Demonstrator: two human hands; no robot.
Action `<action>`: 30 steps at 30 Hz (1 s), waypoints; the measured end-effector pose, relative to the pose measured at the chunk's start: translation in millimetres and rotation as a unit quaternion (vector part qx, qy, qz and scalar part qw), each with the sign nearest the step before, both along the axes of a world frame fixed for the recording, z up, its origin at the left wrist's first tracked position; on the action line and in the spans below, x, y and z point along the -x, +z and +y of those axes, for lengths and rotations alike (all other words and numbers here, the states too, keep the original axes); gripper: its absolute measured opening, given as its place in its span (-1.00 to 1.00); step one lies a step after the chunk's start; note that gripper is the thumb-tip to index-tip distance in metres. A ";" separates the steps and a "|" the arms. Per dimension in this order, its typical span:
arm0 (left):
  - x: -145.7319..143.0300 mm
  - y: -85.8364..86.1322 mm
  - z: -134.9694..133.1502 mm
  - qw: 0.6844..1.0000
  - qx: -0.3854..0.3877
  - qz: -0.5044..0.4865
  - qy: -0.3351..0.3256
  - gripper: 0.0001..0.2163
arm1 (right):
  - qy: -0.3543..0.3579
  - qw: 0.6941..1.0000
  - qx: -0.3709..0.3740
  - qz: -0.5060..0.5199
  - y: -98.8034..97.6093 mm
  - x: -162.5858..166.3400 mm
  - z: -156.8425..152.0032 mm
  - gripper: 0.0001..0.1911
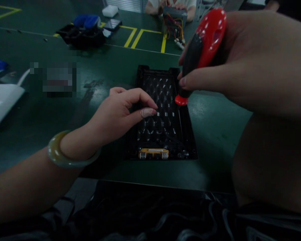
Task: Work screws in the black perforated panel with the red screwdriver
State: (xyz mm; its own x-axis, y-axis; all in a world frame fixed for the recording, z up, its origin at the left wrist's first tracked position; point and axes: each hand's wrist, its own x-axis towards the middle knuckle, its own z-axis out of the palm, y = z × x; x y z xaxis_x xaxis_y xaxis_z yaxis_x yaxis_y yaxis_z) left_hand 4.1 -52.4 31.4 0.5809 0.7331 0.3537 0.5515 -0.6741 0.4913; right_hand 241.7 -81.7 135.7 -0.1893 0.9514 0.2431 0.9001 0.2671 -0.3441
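My right hand (243,63) grips a screwdriver (203,50) with a red and black handle, tilted and pointing down over the right side of a black panel (183,134). Its shaft is thin and dark, and I cannot make out where the tip ends. Above the panel's left part is my left hand (122,113), thumb and forefinger pinched together. Whatever the pinch holds, if anything, is too small to see. The panel lies flat and has a grid of raised shapes. At its near end sits an orange circuit board (154,153) with metal ports.
A black tray (82,36) with blue items stands at the back left, a dark flat device (112,24) beside it. A white object (5,100) lies at the left. Across the green table (110,63), another person handles a grey metal box (175,14) with colored wires.
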 end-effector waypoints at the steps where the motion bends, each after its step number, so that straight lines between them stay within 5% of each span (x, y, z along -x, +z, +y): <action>1: 0.2 1.4 0.0 1.000 0.003 0.001 -0.002 -0.87 | -0.024 0.999 0.002 -0.048 1.1 2.2 -0.3 -0.80; 3: -0.1 2.6 -0.2 1.000 0.014 0.006 -0.027 -0.88 | -0.043 0.994 0.007 -0.101 2.5 2.6 0.1 -0.73; 11: -13.0 -1.1 -11.0 0.977 0.082 0.071 -0.184 -0.91 | 0.065 0.997 0.003 -0.034 -0.7 -1.7 5.3 -0.58; 14: -23.4 3.1 -19.6 0.968 0.116 0.096 -0.202 -0.89 | 0.106 0.994 0.006 -0.018 -0.9 0.7 2.1 -0.70; 16: -30.3 5.8 -24.1 0.964 0.134 0.119 -0.197 -0.88 | 0.131 0.991 0.001 -0.013 -0.9 0.9 -0.2 -0.89; 22: -41.9 8.9 -27.7 0.964 0.145 0.196 -0.105 -0.91 | 0.142 0.990 -0.013 0.006 -2.6 -2.4 -0.9 -0.93; 30: -49.4 11.5 -28.5 0.951 0.172 0.244 -0.076 -0.86 | 0.115 0.993 -0.036 -0.002 -4.9 -2.2 0.8 -0.75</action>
State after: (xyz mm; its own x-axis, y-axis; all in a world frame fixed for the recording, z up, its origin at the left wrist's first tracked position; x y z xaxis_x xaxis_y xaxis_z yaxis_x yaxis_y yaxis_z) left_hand 53.5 -80.9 42.9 0.7232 0.6506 -0.2318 0.6794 -0.6099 0.4080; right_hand 243.9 -80.9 130.8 -0.4015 0.8630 0.3066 0.8138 0.4897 -0.3129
